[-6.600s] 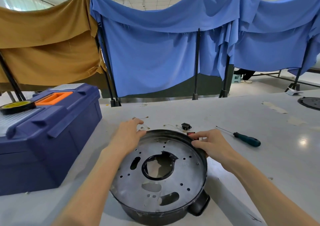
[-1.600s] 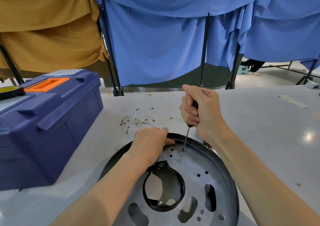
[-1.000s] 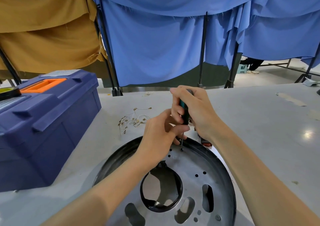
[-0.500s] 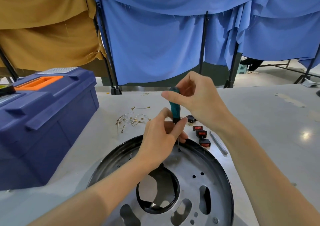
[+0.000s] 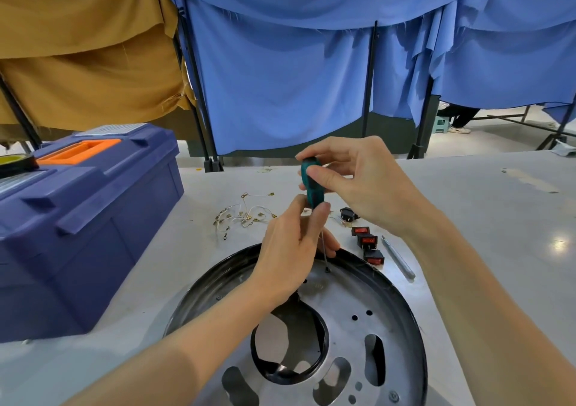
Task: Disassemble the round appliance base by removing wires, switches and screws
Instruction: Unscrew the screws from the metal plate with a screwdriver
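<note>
Two hands now on screwdriver (image 5: 312,187). Right hand (image 5: 361,184) gone from full fist to fingertip pinch at handle top. Left hand (image 5: 288,250) off rim, fingers pinching handle's lower end. Tip seated in screw (image 5: 326,270) at far edge of round base (image 5: 349,296). Likely fine spinning, screw loosening. Wires (image 5: 243,215) and switches (image 5: 366,240) already out, lying beyond base.

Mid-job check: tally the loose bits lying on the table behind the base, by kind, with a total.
Red switches: 3
Black switch-like part: 1
Tangle of wires: 1 (strands too tangled to count)
Grey pen-shaped tool: 1
Total: 6
</note>
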A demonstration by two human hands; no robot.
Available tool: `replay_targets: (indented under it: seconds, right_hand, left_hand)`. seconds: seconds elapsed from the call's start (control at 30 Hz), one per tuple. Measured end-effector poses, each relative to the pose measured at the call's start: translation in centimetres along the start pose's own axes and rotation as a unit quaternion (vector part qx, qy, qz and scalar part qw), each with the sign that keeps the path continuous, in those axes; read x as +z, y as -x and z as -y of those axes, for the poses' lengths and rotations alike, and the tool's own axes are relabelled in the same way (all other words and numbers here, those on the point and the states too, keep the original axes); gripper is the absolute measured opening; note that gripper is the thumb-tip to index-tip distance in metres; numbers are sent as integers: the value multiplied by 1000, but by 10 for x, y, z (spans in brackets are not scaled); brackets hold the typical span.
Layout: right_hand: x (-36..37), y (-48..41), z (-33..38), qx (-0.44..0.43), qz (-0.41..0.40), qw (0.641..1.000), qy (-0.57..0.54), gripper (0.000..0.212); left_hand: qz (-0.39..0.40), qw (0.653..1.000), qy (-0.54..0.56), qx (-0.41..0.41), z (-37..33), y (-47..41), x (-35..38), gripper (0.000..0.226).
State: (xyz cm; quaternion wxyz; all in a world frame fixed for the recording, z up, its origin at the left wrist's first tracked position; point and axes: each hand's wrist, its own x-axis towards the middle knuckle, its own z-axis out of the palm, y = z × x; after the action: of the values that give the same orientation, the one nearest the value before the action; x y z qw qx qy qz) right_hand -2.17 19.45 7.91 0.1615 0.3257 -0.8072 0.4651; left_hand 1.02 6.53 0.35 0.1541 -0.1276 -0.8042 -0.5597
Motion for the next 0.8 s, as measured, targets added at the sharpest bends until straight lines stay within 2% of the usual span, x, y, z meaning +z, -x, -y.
replay_targets:
  seconds: [0.07, 0.17, 0.33, 0.43, 0.57, 0.63, 0.8]
  right_hand:
    - [-4, 0, 0, 12, 6, 1000, 1, 16]
    - [-4, 2, 2, 24, -17, 1000, -2, 32]
    - [0, 1, 1, 33, -64, 997, -14, 27]
    - [-5, 1, 0, 31, -58, 997, -37, 22]
    - [-11, 2, -1, 35, -6, 998, -53, 27]
    - [-12, 3, 0, 35, 18, 997, -67, 25]
    - [-7, 3, 0, 14, -26, 999, -29, 25]
  left_hand:
    - [7, 1000, 5, 5, -1, 0, 1, 17]
    - [11, 1000, 10, 15, -3, 0, 4, 18]
    - [11, 1000, 13, 19, -2, 1, 3, 19]
    - [24, 999, -1, 39, -3, 0, 3, 25]
    - [19, 999, 38, 11, -5, -1, 4, 12]
    - [11, 998, 54, -1, -5, -1, 5, 15]
    - [-4, 999, 49, -4, -6, -1, 4, 21]
